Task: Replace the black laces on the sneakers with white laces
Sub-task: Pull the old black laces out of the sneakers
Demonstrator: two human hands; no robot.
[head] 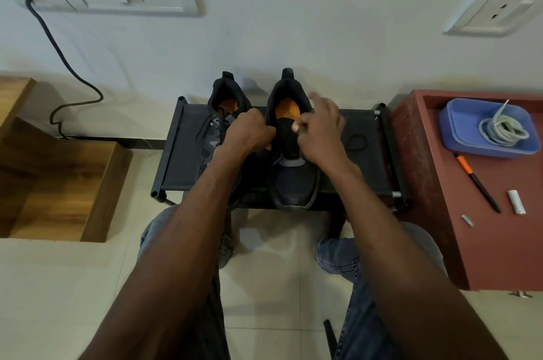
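Two black sneakers with orange insoles stand on a low black rack [176,153], toes toward me. The left sneaker [216,124] still carries its black lace. My left hand [249,131] grips the left edge of the right sneaker [293,180] at its tongue. My right hand [320,127] pinches something at the tongue's right side; what it pinches is hidden by the fingers. A loose black lace [356,142] lies coiled on the rack to the right. White laces [502,128] sit coiled in a blue tray [458,127].
A dark red side table [440,212] on the right carries the tray, an orange-and-black pen [477,183], a small white tube [516,202] and a small metal piece [467,220]. Wooden steps [58,171] stand at left. A black cable [58,53] hangs from wall sockets.
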